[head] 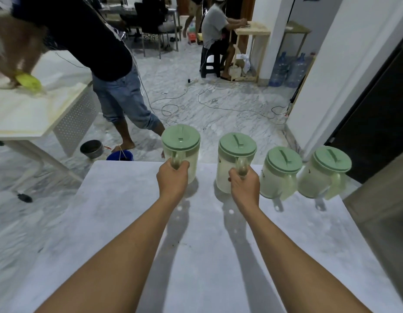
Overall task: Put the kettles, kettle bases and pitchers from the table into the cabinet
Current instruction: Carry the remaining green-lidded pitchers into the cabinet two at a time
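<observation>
Several pale pitchers with green lids stand in a row along the far edge of the white marble table point(128, 222). My left hand point(172, 178) is closed around the handle of the leftmost pitcher point(181, 143). My right hand point(244, 188) grips the handle of the second pitcher point(236, 152). Both of these pitchers are upright. To the right, a third pitcher point(281, 170) and a fourth pitcher point(324, 171) stand on the table, handles towards me, touching each other.
A brown panel point(381, 190) rises at the table's right edge. Beyond the far edge, a person in jeans point(119, 96) wipes a white table point(33, 109). A metal pot point(91, 149) and blue bucket point(119, 155) sit on the floor. Cables cross the floor.
</observation>
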`<act>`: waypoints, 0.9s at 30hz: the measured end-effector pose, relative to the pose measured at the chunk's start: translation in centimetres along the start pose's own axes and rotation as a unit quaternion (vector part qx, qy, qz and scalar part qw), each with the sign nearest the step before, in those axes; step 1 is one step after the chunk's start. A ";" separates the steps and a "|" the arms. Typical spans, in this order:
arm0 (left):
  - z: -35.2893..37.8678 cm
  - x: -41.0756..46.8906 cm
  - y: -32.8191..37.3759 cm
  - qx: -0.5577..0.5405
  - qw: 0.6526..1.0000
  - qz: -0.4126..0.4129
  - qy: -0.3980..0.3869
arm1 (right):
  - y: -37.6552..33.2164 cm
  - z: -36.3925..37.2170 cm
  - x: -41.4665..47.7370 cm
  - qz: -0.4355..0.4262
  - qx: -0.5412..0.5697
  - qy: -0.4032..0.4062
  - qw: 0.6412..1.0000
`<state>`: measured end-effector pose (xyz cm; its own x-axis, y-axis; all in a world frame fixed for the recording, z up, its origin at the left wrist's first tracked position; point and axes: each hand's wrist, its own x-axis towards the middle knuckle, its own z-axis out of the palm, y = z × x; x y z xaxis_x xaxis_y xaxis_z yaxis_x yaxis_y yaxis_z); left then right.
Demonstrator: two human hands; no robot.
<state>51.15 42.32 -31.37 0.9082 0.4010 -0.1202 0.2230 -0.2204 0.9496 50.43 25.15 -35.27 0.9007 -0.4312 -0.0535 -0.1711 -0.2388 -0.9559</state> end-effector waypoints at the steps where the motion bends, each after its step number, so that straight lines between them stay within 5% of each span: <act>1: -0.5 -0.1 0.5 -0.004 1.000 0.005 0.000 | -0.6 -0.2 -0.3 -0.005 -0.001 0.003 1.000; 15: -8.9 -4.1 9.6 -0.038 0.985 0.098 -0.138 | -12.1 -4.6 -10.2 -0.054 0.024 0.144 0.988; 27: -11.2 -13.4 18.0 -0.089 0.936 0.189 -0.282 | -20.3 -14.5 -22.2 -0.080 0.015 0.315 0.945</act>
<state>39.02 42.91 -9.43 0.9640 -0.2205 0.1485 -0.1695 -0.0798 0.9823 28.14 26.92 -10.48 0.4952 -0.8268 0.2669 -0.0322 -0.3244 -0.9454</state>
